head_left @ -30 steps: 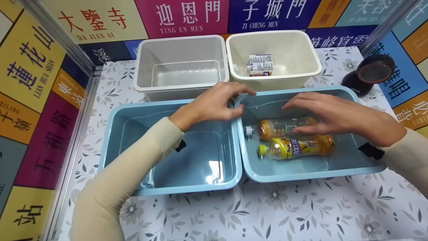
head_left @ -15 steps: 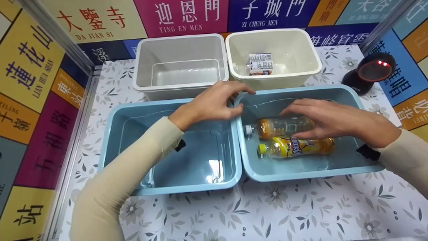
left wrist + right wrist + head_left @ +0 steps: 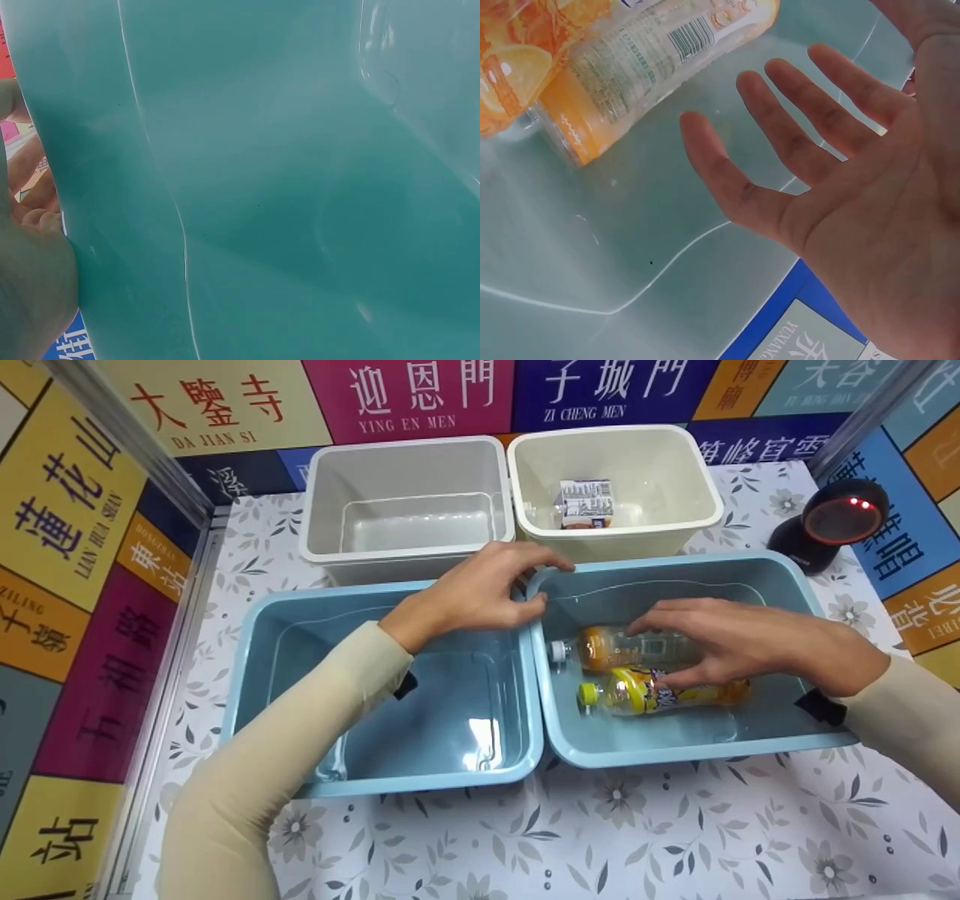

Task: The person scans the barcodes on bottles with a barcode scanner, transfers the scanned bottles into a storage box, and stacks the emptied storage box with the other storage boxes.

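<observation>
two bottles (image 3: 634, 691) lie in the right of two blue bins (image 3: 667, 733). one right hand (image 3: 742, 641) hovers above them, fingers apart; one left hand (image 3: 474, 591), thumb and fingers apart, is where the bins meet.

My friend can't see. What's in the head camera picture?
A person's right hand is over two drink bottles lying in a blue bin. The left hand is where that bin meets another blue bin. A grey bin and a cream bin stand behind.
</observation>
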`<state>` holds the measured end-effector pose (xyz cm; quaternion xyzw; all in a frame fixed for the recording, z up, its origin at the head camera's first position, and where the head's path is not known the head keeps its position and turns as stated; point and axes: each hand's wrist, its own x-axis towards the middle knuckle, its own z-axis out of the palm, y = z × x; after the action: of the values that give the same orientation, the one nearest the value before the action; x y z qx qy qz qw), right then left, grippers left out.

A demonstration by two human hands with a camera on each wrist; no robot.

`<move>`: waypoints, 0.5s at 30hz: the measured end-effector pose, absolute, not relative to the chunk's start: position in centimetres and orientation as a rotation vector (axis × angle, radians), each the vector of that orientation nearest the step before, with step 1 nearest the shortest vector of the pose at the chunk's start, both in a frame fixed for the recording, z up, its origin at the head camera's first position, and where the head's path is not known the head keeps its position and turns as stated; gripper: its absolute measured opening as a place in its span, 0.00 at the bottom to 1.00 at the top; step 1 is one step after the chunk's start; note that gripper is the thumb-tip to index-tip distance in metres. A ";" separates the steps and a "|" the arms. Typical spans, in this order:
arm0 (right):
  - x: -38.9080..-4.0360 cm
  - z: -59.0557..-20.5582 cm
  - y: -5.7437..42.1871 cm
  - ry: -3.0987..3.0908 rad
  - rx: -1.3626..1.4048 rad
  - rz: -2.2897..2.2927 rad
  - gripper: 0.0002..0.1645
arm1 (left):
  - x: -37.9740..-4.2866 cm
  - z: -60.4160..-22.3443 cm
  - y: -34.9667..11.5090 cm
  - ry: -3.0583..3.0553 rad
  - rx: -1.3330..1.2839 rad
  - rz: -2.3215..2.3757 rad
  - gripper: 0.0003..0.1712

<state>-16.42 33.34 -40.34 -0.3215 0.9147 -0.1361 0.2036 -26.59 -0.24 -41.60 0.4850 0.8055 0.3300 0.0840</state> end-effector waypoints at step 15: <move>-16.2 -42.0 33.2 2.436 -0.943 -0.421 0.44 | -26.6 -41.7 -0.3 2.402 1.465 1.002 0.28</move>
<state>-16.20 33.19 -42.02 -0.3455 0.8926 -0.1542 0.2451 -26.65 -0.31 -41.67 0.4890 0.8019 0.3345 0.0773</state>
